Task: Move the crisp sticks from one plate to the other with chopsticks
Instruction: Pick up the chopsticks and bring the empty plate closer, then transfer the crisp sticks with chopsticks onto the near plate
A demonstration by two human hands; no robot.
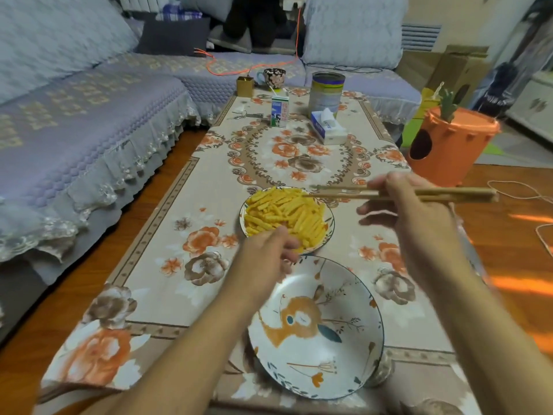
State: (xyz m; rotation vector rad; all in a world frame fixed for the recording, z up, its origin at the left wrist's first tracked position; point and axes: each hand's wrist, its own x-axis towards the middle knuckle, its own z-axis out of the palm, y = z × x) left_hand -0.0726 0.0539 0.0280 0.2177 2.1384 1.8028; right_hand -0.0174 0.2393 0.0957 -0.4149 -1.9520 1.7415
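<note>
A heap of yellow crisp sticks (284, 211) fills the far plate (330, 218) on the flowered tablecloth. In front of it lies a near plate (353, 354), white with an orange deer picture, holding no sticks. My right hand (413, 211) grips a pair of wooden chopsticks (338, 193) that lie nearly level, tips over the right rim of the far plate with nothing between them. My left hand (266, 256) hovers with loosely curled fingers at the near edge of the far plate, hiding part of its rim. It holds nothing that I can see.
Further back on the table stand a tissue box (327, 128), a milk carton (279, 110), a tall tin (326, 92), a flowered mug (273, 76) and keys (245, 115). A sofa (74, 130) runs along the left. An orange bucket (449, 145) sits at the right.
</note>
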